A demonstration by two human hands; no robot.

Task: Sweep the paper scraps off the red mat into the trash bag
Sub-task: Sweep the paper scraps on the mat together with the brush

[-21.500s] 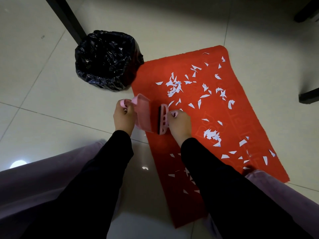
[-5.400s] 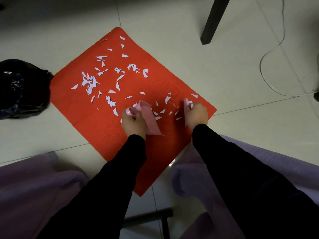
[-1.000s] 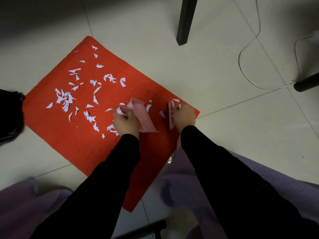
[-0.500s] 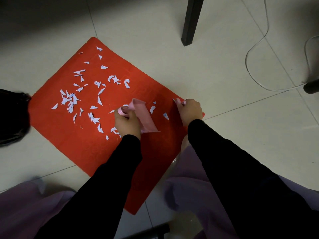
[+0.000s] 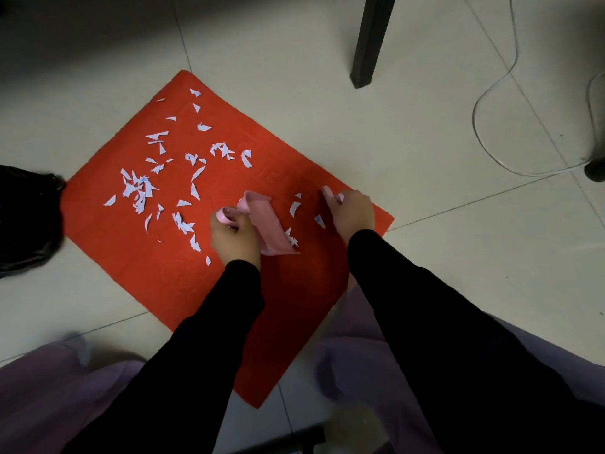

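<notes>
The left hand (image 5: 234, 239), at the centre of the frame, curled tightly round the loop handle of a small pink plastic dustpan (image 5: 270, 226), tilted on the flat red mat (image 5: 131, 253). The right hand (image 5: 353, 214), near the mat's right edge, clasped a mostly hidden pink hand brush (image 5: 327, 193).

A second earlier the brush had stood just beside the pan; now they were apart, with loose scraps between.

White cut paper scraps (image 5: 140, 190) lay mostly on the mat's upper left. The black plastic trash bag (image 5: 26, 224) sat at the left edge on the pale tiled floor (image 5: 442, 231), and a dark furniture leg (image 5: 370, 40) stood at the upper right.
</notes>
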